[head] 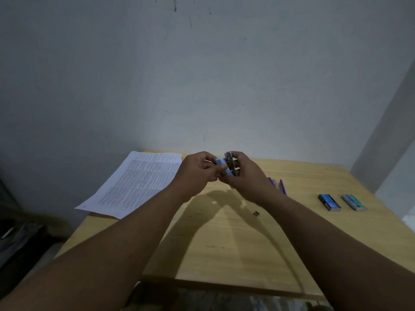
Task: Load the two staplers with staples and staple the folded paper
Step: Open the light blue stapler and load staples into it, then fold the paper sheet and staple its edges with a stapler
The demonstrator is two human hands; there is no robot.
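Observation:
Both hands hold a small light-blue stapler [227, 165] up above the table's far middle. My right hand [246, 176] grips its body, with the metal part showing at the top. My left hand [197, 170] pinches its blue end from the left. A purple stapler [279, 185] lies on the table just right of my right wrist, partly hidden by it. A printed paper sheet [134, 182] lies flat at the far left corner. Two staple boxes rest at the right: a dark blue one [329, 202] and a teal one [354, 202]. A small dark strip [256, 213], perhaps staples, lies below my right hand.
The wooden table [224, 243] stands against a plain wall, and its left and near edges are in view. Dark clutter [20, 234] sits on the floor to the left.

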